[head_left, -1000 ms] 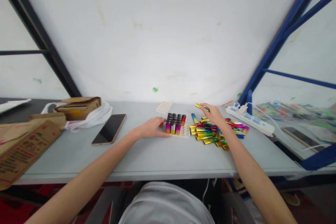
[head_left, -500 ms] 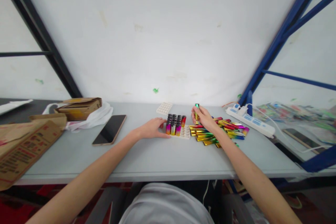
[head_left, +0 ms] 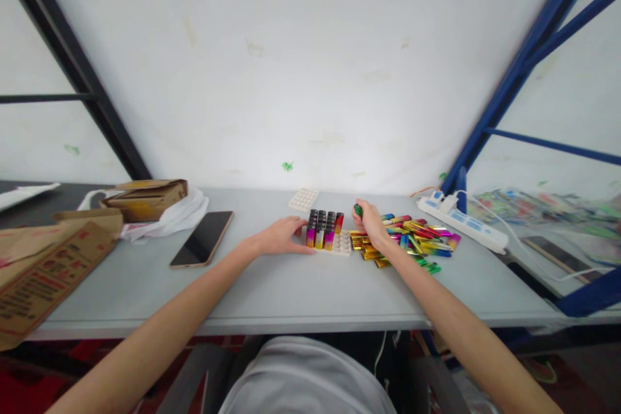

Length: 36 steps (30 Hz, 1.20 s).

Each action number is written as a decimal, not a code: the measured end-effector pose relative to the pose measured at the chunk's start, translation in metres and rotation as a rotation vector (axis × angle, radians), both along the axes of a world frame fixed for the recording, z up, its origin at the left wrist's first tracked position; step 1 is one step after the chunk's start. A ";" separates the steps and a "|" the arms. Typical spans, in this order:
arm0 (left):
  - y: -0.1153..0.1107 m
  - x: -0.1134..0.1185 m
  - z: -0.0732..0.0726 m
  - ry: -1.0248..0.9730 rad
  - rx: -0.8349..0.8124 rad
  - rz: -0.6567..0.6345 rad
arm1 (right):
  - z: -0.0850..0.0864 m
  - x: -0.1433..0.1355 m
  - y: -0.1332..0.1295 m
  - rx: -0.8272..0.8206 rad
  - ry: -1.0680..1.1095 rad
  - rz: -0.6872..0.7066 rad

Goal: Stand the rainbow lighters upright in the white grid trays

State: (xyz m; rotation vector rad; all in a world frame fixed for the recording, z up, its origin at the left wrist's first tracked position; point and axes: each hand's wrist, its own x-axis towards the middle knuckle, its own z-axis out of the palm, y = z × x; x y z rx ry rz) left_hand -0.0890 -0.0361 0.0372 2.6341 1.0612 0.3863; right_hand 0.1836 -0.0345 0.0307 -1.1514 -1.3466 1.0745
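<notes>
My left hand (head_left: 281, 236) curves around the left side of a white pegged tray (head_left: 343, 244), thumb at its near corner and fingers farther back. Several shiny lighter shells (head_left: 321, 233) stand upright in rows on the tray, dark at the top and purple, yellow or red below. My right hand (head_left: 371, 223) is closed around a green lighter shell (head_left: 358, 210) above the table, right of the tray. Only the green end shows; the fingers hide the rest. Below and right of this hand lies a loose pile of metallic lighter shells (head_left: 422, 233) in gold, red, green and blue.
Behind the tray lies a second white tray (head_left: 303, 199). A phone (head_left: 202, 239) and a cardboard box (head_left: 150, 200) on a white plastic bag (head_left: 189, 215) are to the left, with a larger carton (head_left: 53, 272) nearer. A power strip (head_left: 463, 223) with cables lies right.
The right hand has turned, tipping the held lighter shell from upright so that its end faces more toward me. My left hand stays at the tray.
</notes>
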 end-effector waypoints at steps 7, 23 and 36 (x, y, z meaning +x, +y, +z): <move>0.001 -0.001 -0.001 -0.016 -0.002 -0.005 | 0.001 -0.001 -0.002 0.000 0.005 -0.017; 0.000 -0.001 0.001 -0.001 -0.003 -0.009 | 0.003 -0.001 -0.004 0.030 -0.019 -0.020; 0.001 -0.001 -0.001 -0.009 0.007 -0.014 | 0.017 0.008 -0.014 0.359 -0.268 0.092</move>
